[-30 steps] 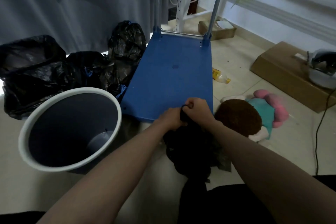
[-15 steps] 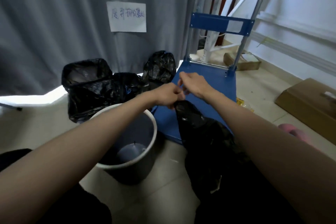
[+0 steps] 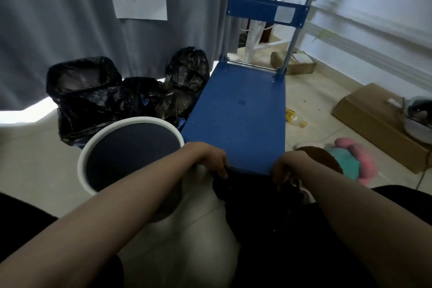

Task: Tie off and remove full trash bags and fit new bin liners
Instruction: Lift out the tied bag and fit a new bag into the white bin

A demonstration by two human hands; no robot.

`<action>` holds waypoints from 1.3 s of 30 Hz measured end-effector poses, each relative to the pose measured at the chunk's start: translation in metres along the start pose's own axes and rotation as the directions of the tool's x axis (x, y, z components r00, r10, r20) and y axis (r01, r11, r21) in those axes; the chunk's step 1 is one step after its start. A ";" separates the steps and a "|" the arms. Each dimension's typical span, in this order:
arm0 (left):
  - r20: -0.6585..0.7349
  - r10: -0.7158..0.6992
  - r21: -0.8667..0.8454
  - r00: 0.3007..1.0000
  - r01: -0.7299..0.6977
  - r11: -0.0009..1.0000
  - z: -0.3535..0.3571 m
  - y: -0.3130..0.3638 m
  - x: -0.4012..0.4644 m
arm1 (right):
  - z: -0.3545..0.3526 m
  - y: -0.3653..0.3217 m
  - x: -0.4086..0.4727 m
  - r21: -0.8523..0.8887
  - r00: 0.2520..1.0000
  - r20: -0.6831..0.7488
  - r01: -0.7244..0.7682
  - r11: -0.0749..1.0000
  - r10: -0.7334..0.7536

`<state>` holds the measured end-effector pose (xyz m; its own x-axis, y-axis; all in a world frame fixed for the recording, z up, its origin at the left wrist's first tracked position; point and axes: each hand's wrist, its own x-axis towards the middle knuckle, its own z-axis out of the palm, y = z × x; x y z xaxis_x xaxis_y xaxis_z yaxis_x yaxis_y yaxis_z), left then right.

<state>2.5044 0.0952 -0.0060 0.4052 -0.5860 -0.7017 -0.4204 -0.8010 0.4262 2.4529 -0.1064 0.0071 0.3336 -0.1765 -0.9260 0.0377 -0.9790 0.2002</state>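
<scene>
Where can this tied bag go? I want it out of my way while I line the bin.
The blue cart deck is bare from its handle posts to the near edge. Bare floor also lies left of the white-rimmed bin. It is crowded behind the bin, where black bags pile against the curtain, and right of the cart, around the plush toy and bottle.

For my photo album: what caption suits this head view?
Both hands, left hand and right hand, grip a black trash bag beside an unlined bin.
</scene>
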 end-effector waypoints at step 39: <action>-0.624 -0.485 -0.435 0.613 0.244 0.867 -0.025 -0.172 -0.204 | -0.111 -0.250 -0.067 0.622 0.681 -0.644 0.731 0.280 -0.349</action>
<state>2.5143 0.3497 0.0784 0.9586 -0.0470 -0.2807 0.0872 -0.8904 0.4468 2.5255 0.1620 0.0547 0.8204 0.2865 -0.4948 -0.3317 -0.4664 -0.8200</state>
